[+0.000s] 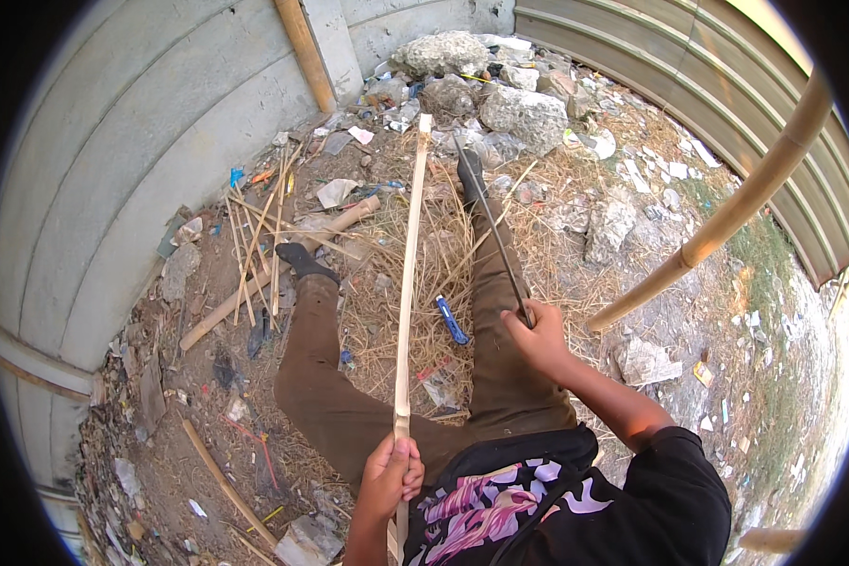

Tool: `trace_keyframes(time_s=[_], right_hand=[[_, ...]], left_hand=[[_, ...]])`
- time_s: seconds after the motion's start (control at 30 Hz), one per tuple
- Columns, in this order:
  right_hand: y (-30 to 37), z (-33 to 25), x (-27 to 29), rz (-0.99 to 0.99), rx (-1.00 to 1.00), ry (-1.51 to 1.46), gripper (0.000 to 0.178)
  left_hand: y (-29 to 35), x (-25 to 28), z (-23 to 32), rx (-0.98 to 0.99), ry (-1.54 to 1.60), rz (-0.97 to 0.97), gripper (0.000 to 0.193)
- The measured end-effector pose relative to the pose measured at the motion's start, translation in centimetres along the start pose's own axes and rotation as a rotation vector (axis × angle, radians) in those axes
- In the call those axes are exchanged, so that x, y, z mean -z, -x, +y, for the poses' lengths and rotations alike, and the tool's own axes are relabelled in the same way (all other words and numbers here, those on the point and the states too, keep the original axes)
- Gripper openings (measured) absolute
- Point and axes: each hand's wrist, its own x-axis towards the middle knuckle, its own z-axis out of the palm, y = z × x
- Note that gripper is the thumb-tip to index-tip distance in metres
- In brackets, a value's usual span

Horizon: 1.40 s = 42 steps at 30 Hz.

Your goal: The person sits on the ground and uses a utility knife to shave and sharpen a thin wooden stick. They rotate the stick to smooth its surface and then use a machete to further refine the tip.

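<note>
My left hand is closed around the lower part of a long pale bamboo strip. The strip stands out lengthwise in front of me, between my outstretched legs, and its far end is near the rubble. Over my right thigh, my right hand grips a long, thin, dark blade, seen almost edge-on, its handle hidden by the fingers. The blade points forward and left, apart from the strip. A blue utility knife lies on the straw between my legs.
Thin bamboo strips and a bamboo pole lie by my left foot. Rocks and litter are heaped at the back. A slanting bamboo pole rises at the right. A concrete wall and a corrugated metal fence enclose the ground.
</note>
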Motion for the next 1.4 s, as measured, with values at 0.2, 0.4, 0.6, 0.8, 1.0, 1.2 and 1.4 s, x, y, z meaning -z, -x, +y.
trace_keyframes(time_s=[0.2, 0.4, 0.6, 0.8, 1.0, 1.2, 1.4], right_hand=[[1.1, -1.8, 0.1, -0.159, 0.745, 0.439, 0.017], [-2.8, -3.0, 2.1, -0.158, 0.892, 0.650, 0.024], [-4.3, -4.2, 3.9, -0.237, 1.104, 0.710, 0.026], [-15.7, -6.2, 10.0, 0.185, 0.090, 0.622, 0.021], [-9.2, -6.7, 5.9, 0.016, 0.250, 0.517, 0.024], [-6.1, -0.4, -2.6, -0.452, 0.048, 0.390, 0.029], [-7.6, 5.6, -14.1, -0.760, -0.049, 0.626, 0.044]], left_hand=[[-1.2, -0.4, 0.9, -0.004, -0.007, -0.133, 0.036], [0.4, 0.0, 0.7, 0.022, -0.026, -0.122, 0.038], [0.6, 0.7, -1.1, -0.074, -0.132, -0.076, 0.042], [2.3, 0.5, -3.2, -0.151, -0.266, -0.037, 0.044], [1.1, 1.1, -2.1, -0.163, 0.016, -0.092, 0.044], [-1.7, 0.7, 0.9, -0.160, 0.133, -0.060, 0.044], [-5.2, 2.4, 1.7, -0.219, 0.061, 0.023, 0.040]])
